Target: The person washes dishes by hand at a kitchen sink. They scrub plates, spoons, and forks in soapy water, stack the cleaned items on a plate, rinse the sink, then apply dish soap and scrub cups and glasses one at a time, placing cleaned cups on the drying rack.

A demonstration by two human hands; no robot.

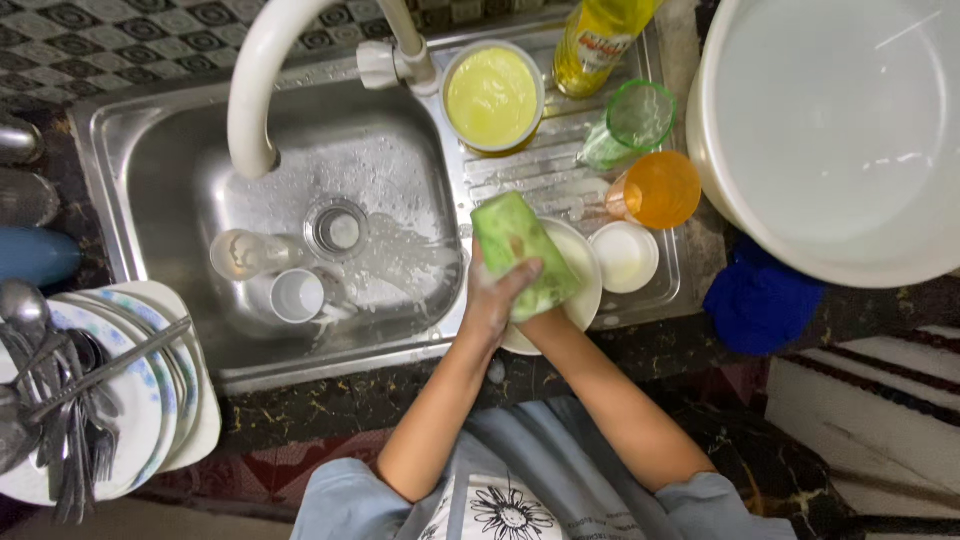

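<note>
Both soapy hands [497, 292] grip a green plastic cup [520, 250].

cups [297, 295] in sink [150, 190], plates [150, 400] left of sink

Looking straight down from head height, close above a steel sink [150, 190] and its draining board [560, 170], facing the counter's back edge at the top of frame. Taking in one view only, sharing nothing.
</note>
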